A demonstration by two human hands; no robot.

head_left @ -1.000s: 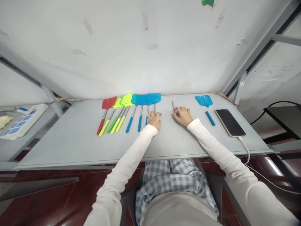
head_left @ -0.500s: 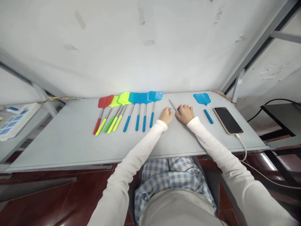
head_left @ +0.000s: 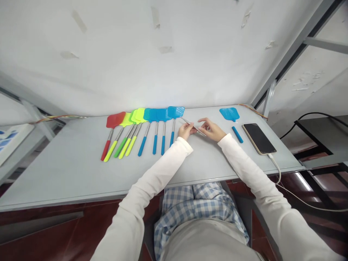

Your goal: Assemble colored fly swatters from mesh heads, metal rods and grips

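Observation:
A thin silver metal rod (head_left: 198, 129) slants between my hands, raised at least a little off the table. My left hand (head_left: 186, 131) is closed round its middle, fingers curled. At the rod's lower right end, the thumb and fingers of my right hand (head_left: 213, 131) pinch it, with the index finger lifted away. To the right lie a loose blue fly swatter head (head_left: 230, 114) and a separate blue handle grip (head_left: 237, 134). Left of my hands, several whole fly swatters lie in an overlapping row, from a red one (head_left: 116, 119) to a blue one (head_left: 172, 112).
A phone (head_left: 259, 138) with a white charging cable (head_left: 276, 166) lies on the right of the grey table (head_left: 81, 174). The wall stands directly behind the table. Coloured wires run along the back corners. A white tray (head_left: 13, 139) with blue pieces is at far left.
The rod has come up from the table and turned, now lying across both hands. My left hand has taken hold of it. The view has shifted slightly.

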